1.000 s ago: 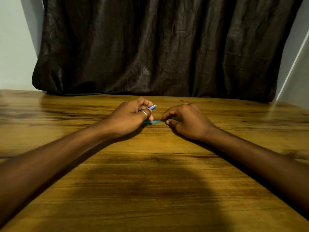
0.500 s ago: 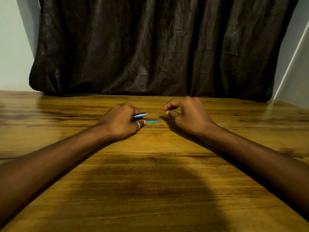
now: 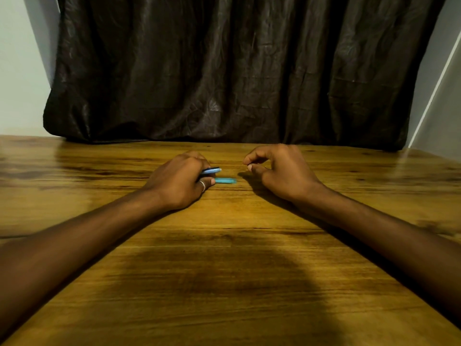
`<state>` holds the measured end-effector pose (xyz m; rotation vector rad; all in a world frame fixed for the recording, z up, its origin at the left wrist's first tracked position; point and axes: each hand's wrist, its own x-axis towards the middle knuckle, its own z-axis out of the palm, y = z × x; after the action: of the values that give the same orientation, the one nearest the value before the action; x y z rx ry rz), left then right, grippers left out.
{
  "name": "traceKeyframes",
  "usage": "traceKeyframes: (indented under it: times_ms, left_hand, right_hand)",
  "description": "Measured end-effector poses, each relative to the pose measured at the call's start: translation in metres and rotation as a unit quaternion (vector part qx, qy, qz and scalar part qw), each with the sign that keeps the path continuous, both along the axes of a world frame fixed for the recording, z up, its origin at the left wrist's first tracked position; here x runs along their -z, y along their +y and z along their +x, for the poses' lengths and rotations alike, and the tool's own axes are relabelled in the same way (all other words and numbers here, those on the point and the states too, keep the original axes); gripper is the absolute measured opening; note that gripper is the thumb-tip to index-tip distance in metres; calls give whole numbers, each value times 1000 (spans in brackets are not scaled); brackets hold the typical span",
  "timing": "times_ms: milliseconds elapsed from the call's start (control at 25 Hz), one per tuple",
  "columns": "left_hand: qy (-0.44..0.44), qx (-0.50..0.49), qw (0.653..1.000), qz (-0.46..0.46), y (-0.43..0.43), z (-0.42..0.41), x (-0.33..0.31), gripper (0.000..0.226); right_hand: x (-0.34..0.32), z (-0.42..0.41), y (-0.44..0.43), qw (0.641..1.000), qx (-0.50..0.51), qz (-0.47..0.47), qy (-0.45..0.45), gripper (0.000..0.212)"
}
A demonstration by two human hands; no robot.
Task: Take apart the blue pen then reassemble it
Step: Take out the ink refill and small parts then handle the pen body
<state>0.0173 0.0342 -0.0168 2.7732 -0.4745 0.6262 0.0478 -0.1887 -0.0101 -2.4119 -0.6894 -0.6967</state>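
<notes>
My left hand [image 3: 179,181] rests on the wooden table [image 3: 224,258] and is closed around a blue pen part [image 3: 212,170], whose end sticks out to the right of the fingers. A second, turquoise pen piece [image 3: 225,180] lies flat on the table just right of that hand's thumb. My right hand [image 3: 279,171] hovers a little to the right of this piece, fingers curled with thumb and forefinger apart. I see nothing in it. A ring sits on one finger of the left hand.
A dark wrinkled curtain [image 3: 224,71] hangs behind the table's far edge. Pale walls show at both sides. My head's shadow falls on the near part of the table.
My right hand let go of the turquoise piece and drew back to the right and up. The piece now lies alone on the table. My left hand turned its pen part flatter.
</notes>
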Motion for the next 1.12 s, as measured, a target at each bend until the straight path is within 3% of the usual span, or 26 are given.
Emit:
traceKeyframes:
  times_ms: [240, 360, 480, 640, 1120]
  left_hand:
    - [-127, 27, 989, -66, -5, -2, -1, 24]
    - [-153, 43, 983, -95, -5, -3, -3, 24]
    - [-162, 49, 980, -106, -5, -3, -3, 25]
    - [-164, 53, 980, -102, -5, -4, -2, 27]
    - [-181, 58, 980, -61, -6, -7, -2, 27]
  right_hand:
    - [-7, -2, 3, 969, -41, 225, 99, 19]
    - [-14, -8, 5, 906, -92, 369, 184, 15]
    - [-16, -12, 8, 845, -135, 452, 251, 15]
    - [-18, -13, 8, 818, -152, 480, 277, 14]
    - [-17, -14, 9, 808, -148, 485, 299, 12]
